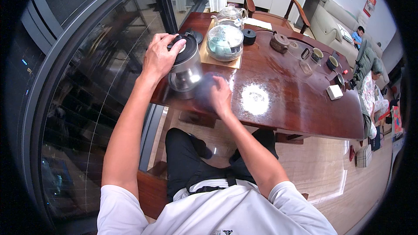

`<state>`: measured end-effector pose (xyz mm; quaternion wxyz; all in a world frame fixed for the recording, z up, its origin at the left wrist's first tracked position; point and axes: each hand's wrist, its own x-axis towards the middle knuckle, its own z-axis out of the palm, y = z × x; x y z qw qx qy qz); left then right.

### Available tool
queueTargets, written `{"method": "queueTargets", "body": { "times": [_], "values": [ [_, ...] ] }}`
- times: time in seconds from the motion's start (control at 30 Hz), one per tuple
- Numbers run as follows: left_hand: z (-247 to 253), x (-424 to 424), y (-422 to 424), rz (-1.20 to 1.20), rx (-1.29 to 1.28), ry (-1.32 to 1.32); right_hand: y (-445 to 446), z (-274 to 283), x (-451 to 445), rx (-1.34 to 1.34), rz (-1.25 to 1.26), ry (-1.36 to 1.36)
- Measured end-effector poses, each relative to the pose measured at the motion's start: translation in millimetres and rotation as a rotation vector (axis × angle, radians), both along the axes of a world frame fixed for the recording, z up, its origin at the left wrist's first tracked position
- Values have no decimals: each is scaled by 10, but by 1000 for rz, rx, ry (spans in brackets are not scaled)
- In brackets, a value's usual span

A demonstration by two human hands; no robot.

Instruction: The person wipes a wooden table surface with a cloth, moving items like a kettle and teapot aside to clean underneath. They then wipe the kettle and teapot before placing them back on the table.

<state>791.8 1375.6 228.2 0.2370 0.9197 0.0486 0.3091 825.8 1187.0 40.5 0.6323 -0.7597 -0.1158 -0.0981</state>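
At the table's left end stands a clear-walled kettle (186, 78) with a shiny metal lower part and a black lid (185, 54). My left hand (160, 55) is on top of it, thumb and fingers around the lid's knob. Close to the kettle's lower right side, my right hand (221, 95) grips a dark, soft-looking cloth (205, 88). Motion blurs this cloth, so its shape and any contact with the kettle are unclear. Behind the kettle, a black part (195, 36) is partly hidden.
On the wooden table (294, 111), a glass bowl (225, 44) of cups and a glass teapot (230, 16) share a board. A black canister (249, 36), clay teapot (279, 42), several cups and a white box (334, 92) lie rightward. A glass panel (98, 98) borders the left; people sit far right.
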Motion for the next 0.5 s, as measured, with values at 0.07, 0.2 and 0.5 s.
{"method": "queueTargets", "body": {
  "times": [0.07, 0.2, 0.5],
  "values": [
    [-11, 14, -9, 4, -9, -10, 73, -32, -207, -66, -36, -130],
    [3, -31, -74, 53, 41, -40, 62, 86, -585, -115, 65, -112],
    [175, -55, -302, 194, 158, 168, 46, 1000, -494, 149, -31, -478]
  ]
}}
